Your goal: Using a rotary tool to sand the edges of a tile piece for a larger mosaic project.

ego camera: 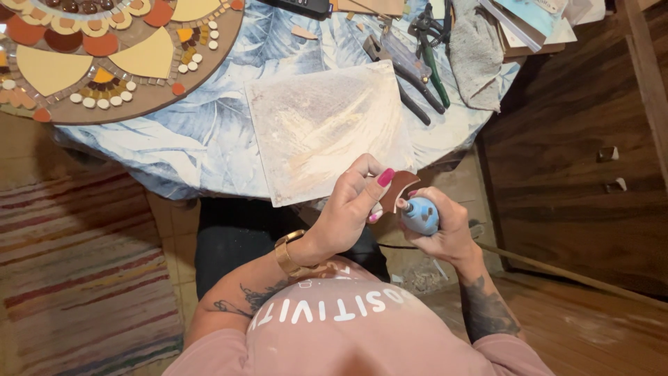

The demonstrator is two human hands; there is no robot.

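Here, left hand [351, 209] pinching a brown tile piece [398, 189], right hand [437, 226] clamped round a blue tool [420, 216], wrists bent inward

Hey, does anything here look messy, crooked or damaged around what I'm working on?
The square board lies askew, its near corner hanging over the table edge, and its surface is smeared with whitish dust. The brown tile piece between the left hand and right hand looks whole.
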